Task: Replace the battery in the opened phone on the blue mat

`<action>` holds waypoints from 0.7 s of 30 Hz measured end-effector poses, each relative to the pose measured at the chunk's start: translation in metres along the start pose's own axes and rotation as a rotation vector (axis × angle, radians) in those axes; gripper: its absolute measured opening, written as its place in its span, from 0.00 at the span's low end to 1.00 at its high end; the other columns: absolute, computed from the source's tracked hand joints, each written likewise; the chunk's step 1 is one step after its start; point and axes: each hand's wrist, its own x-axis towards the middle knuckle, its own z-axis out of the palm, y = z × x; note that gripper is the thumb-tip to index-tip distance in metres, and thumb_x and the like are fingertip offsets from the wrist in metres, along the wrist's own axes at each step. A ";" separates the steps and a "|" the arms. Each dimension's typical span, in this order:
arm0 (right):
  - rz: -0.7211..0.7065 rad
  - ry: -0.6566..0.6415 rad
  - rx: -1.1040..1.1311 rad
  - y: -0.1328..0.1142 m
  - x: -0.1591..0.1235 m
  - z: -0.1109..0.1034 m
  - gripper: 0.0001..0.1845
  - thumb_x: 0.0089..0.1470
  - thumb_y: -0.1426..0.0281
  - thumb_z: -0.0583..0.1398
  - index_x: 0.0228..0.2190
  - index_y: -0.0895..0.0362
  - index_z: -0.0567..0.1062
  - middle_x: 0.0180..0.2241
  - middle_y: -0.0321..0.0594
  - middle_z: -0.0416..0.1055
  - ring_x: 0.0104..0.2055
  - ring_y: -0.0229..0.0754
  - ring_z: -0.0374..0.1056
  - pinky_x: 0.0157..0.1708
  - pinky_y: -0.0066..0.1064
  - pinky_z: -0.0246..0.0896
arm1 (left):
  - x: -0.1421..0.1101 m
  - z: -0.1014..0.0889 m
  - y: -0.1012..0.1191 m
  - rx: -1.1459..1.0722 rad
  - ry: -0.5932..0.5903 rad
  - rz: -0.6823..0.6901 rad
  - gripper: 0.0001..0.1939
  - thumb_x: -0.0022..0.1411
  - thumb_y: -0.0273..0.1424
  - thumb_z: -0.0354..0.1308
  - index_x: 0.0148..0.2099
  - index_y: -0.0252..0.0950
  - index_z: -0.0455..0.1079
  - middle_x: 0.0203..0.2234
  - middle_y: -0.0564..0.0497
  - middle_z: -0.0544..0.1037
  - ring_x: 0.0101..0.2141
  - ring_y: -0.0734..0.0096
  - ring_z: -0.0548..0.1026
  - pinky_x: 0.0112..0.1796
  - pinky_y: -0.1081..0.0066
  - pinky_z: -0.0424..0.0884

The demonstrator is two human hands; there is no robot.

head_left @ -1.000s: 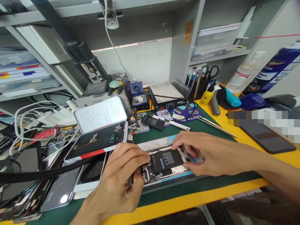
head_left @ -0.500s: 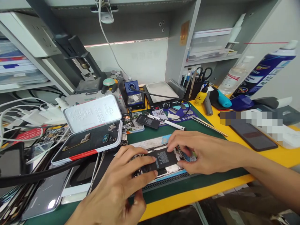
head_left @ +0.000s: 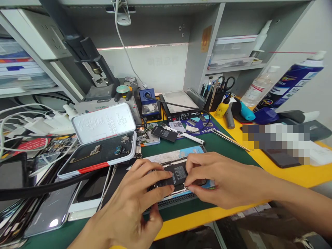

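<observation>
An opened phone (head_left: 166,183) with its insides bare lies on a shallow metal tray with a honeycomb-holed side (head_left: 178,200). Its black battery (head_left: 178,174), printed with pale text, shows between my hands. My left hand (head_left: 137,197) rests over the phone's left end, fingers apart and fingertips touching the battery area, thumb in front of the tray. At the phone's right part, my right hand (head_left: 220,178) has thumb and index pinched together by the near edge. A tiny bright piece shows at those fingertips, too small to name. This hand covers much of the phone's right end.
Left of the tray, an open white-and-red case (head_left: 103,135) holds small phone parts. Behind it lie a loose battery (head_left: 164,132) and a white pen-like screwdriver (head_left: 184,134). Tweezers (head_left: 230,138) lie to the right. Stacked phones and screens (head_left: 49,204) fill the left side.
My right hand has shifted left along the phone, and its spread thumb and fingers have come together in a pinch. My left hand stays nearly still. The view has moved slightly.
</observation>
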 end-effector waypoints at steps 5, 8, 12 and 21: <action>-0.004 -0.036 -0.041 -0.004 -0.002 -0.001 0.11 0.56 0.80 0.61 0.37 0.56 0.81 0.34 0.35 0.68 0.35 0.36 0.64 0.35 0.30 0.54 | 0.000 0.000 0.000 -0.002 0.019 -0.001 0.27 0.47 0.20 0.53 0.50 0.35 0.77 0.48 0.44 0.80 0.50 0.51 0.72 0.51 0.45 0.66; -0.019 -0.045 -0.046 -0.005 -0.003 -0.002 0.11 0.57 0.79 0.61 0.38 0.57 0.81 0.34 0.37 0.69 0.35 0.37 0.64 0.34 0.30 0.55 | 0.000 0.000 0.000 -0.007 0.028 0.002 0.26 0.47 0.20 0.54 0.49 0.35 0.77 0.48 0.45 0.80 0.50 0.52 0.72 0.51 0.45 0.66; -0.052 -0.013 -0.091 -0.001 -0.004 -0.001 0.11 0.61 0.78 0.60 0.39 0.57 0.81 0.34 0.38 0.71 0.35 0.38 0.66 0.35 0.30 0.56 | 0.001 0.000 0.000 -0.018 0.039 -0.002 0.25 0.48 0.20 0.54 0.48 0.35 0.78 0.47 0.45 0.80 0.49 0.52 0.72 0.51 0.46 0.67; -0.381 -0.003 -0.550 0.002 0.007 -0.006 0.09 0.66 0.77 0.58 0.35 0.60 0.79 0.30 0.40 0.73 0.31 0.43 0.63 0.31 0.35 0.55 | 0.003 0.001 -0.001 -0.025 0.027 0.000 0.26 0.47 0.20 0.54 0.49 0.36 0.77 0.48 0.44 0.80 0.49 0.52 0.73 0.51 0.46 0.67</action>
